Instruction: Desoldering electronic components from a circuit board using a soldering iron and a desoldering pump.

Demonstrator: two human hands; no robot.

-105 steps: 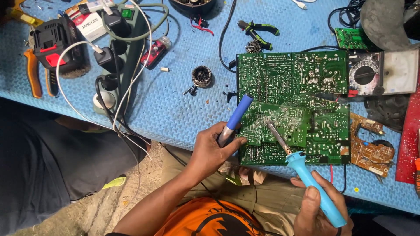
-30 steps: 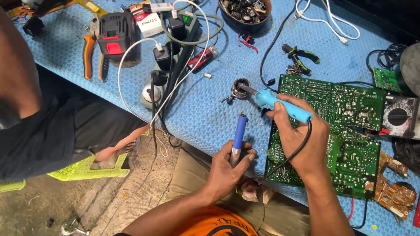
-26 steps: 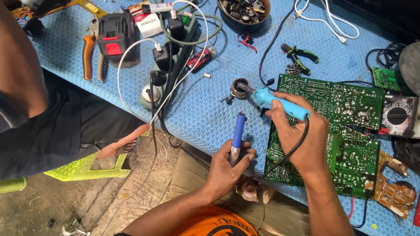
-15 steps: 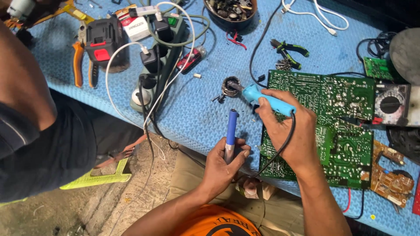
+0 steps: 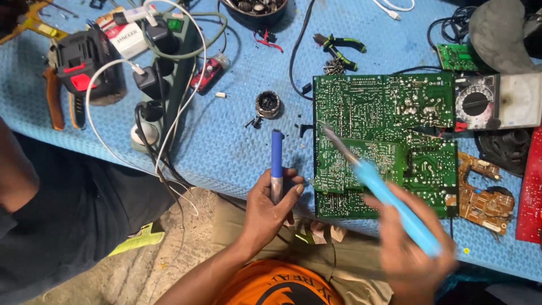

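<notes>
My left hand (image 5: 270, 210) grips a dark blue desoldering pump (image 5: 276, 161), held upright over the blue foam mat just left of a large green circuit board (image 5: 389, 116). My right hand (image 5: 412, 251), blurred by motion, holds a light blue soldering iron (image 5: 389, 197) low at the board's near edge. The iron's metal tip (image 5: 333, 138) points up and left over the board's left part. A small round tin of tip cleaner (image 5: 267, 104) sits on the mat left of the board.
A multimeter (image 5: 491, 101), brown boards (image 5: 483, 195) and a red board (image 5: 530, 192) lie right of the green board. Green-handled cutters (image 5: 339, 48), a power strip with plugs and cables (image 5: 161, 73), a cordless tool battery (image 5: 84, 65) and orange pliers (image 5: 53, 104) occupy the mat. Another person's dark sleeve (image 5: 51, 209) is at left.
My right hand has pulled the soldering iron away from the round tin, back toward me and to the right; its tip now hangs over the green board. The left hand stays put with the pump.
</notes>
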